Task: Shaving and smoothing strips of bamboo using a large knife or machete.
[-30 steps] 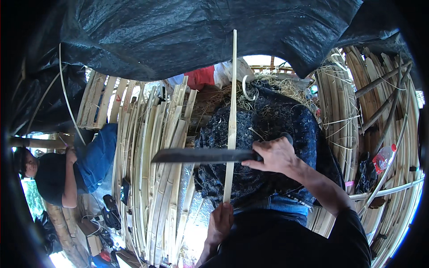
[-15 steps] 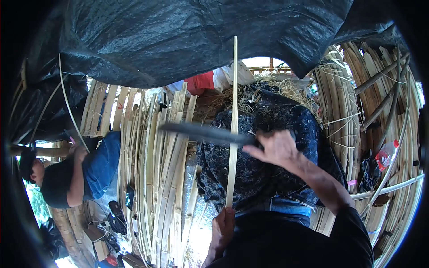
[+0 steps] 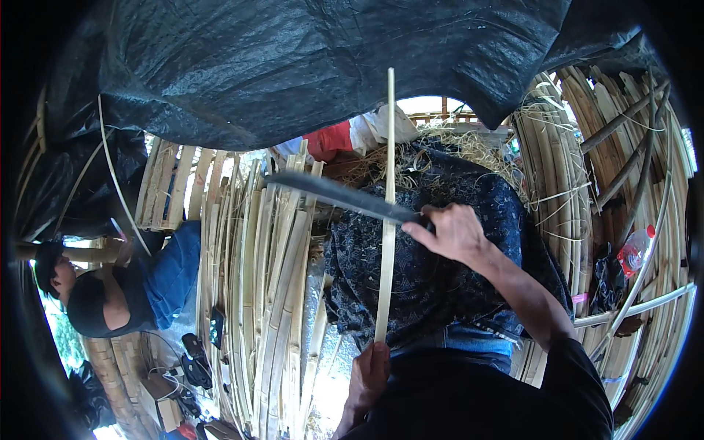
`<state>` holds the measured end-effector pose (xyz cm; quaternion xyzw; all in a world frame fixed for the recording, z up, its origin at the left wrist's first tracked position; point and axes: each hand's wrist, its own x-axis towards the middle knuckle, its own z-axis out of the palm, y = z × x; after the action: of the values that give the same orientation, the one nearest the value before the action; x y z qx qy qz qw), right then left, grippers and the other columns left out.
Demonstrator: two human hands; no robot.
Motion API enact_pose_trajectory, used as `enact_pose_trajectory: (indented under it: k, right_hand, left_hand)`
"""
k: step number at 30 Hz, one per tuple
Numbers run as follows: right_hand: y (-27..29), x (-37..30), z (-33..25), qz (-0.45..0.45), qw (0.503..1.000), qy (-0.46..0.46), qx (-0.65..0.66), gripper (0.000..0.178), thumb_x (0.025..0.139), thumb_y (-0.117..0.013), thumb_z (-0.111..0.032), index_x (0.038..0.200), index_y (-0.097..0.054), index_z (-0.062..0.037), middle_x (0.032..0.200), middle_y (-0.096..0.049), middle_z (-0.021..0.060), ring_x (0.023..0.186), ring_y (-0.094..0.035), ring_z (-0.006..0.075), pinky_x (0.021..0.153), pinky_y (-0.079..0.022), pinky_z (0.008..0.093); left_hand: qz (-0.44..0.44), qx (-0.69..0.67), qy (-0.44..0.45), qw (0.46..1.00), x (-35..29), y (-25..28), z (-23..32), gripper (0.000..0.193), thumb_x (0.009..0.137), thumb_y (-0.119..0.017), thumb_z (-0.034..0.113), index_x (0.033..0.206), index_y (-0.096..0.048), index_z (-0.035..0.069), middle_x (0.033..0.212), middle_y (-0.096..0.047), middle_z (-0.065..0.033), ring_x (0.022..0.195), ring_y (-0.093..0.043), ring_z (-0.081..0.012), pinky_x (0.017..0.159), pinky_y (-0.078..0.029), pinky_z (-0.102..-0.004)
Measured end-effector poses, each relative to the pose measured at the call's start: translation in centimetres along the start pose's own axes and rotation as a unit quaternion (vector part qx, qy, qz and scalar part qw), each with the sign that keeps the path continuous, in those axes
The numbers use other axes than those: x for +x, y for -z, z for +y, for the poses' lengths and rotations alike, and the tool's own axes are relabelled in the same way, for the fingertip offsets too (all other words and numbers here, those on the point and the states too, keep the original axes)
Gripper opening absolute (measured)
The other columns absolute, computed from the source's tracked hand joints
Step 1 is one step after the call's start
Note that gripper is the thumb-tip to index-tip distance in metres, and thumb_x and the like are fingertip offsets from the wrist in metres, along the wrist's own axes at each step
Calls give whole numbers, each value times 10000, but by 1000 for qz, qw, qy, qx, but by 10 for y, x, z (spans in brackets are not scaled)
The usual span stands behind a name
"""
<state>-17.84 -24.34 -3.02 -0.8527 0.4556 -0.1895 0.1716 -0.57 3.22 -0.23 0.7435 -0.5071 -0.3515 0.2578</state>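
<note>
A long, narrow bamboo strip stands out ahead of me, its near end pinched in my left hand. My right hand is closed round the handle of a machete. The dark blade points left and crosses the strip around its middle, slightly blurred by motion. Whether the edge touches the strip I cannot tell. Beneath both, a dark blue patterned cloth covers my lap. The far end of the strip reaches up in front of a black plastic sheet.
Split bamboo slats lie lengthwise on my left, and more bamboo is stacked on the right. Curly shavings pile up beyond the cloth. Another person sits at the far left. A clear plastic bottle rests at the right.
The machete's tip has swung a little farther away from me, and the blade now slants more across the strip. The strip's far end has dropped slightly. The other person's arm has moved.
</note>
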Motion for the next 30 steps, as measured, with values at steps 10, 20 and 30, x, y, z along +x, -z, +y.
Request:
enact_pose_trajectory:
  k: [10,20,30]
  right_hand:
    - [-18,-29,-15,-11,984,53,171,528,932,-653,-523,802,-660,-10,563,-604,89,486,-631,267,495,-476,383]
    - [8,-6,-49,-29,771,-192,607,189,909,-758,-140,993,-680,10,640,-573,-34,522,-490,22,451,-363,232]
    - [-7,-14,-53,-43,844,-138,516,286,924,-754,-264,962,-687,12,585,-560,8,468,-500,78,446,-387,284]
  left_hand:
    - [66,35,-314,946,2,7,-38,433,861,-701,-124,1264,-545,-102,848,-593,-161,589,-553,-201,450,-423,-345]
    - [-294,-326,187,879,25,43,8,430,1088,-415,405,1156,-599,22,867,-573,-34,687,-528,-89,607,-420,-232]
    - [-214,-418,73,880,107,17,44,420,1082,-437,415,1156,-535,14,744,-473,5,571,-436,-62,518,-355,-224]
